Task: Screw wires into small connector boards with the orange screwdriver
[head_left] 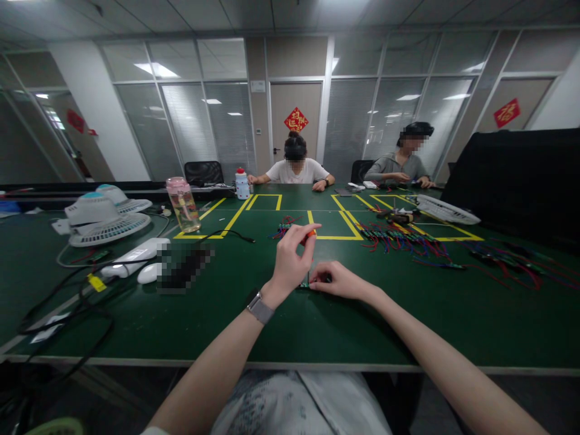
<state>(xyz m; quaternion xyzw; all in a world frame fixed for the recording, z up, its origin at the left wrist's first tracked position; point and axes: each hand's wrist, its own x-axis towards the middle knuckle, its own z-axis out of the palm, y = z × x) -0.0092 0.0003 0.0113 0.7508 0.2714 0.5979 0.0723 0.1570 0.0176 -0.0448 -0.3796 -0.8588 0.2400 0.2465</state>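
Observation:
My left hand (292, 257) is raised over the green table (272, 326), its fingers closed round a small tool with an orange-red handle (310, 233). A watch sits on that wrist. My right hand (338, 281) rests on the table just right of it, fingers pinched on a small green circuit board (304, 284) that lies between the two hands. A pile of small boards with red and blue wires (284, 229) lies just beyond my left hand.
More wired boards (399, 240) spread across the right side. At the left are white desk fans (102, 220), a pink-capped bottle (183, 204), black cables (67, 302) and a white mouse (149, 273). Two people sit at the far edge. A black chair back (521, 181) stands at the right.

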